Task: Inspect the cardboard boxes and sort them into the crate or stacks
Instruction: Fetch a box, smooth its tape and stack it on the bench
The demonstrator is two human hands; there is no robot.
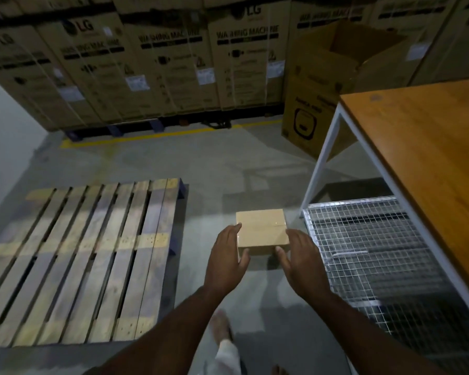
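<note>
While we stand over the grey concrete floor (146, 163), our left hand (225, 255) and right hand (301, 258) sit either side of a small plain tan cardboard box, taped shut (260, 230), and whether it rests on the floor or hangs just above it we cannot tell. Left fingers (232, 231) are straight and lie along the box's left edge, thumb at the near corner; right fingers (295, 236) are straight too, at the right edge, thumb near the front face. Neither hand curls round the box, so we read both as flat and spread, flanking it, contact on the right unclear. Palms face inward, likely so the box can be squeezed between them and turned for a look at each side. To the left lies a slatted wooden pallet with blue blocks (87, 261), probably the stacking spot; to the right, just beside the box, stands a white wire-mesh crate (368, 255) tucked under the orange wooden table with white metal legs (423, 158), probably the other destination. Box sits between the two, so either is an easy reach. Tall printed washing-machine cartons (173, 69) line the back, an opened brown carton (325, 85) beside the table. Our bare feet (220, 323) show below.
</note>
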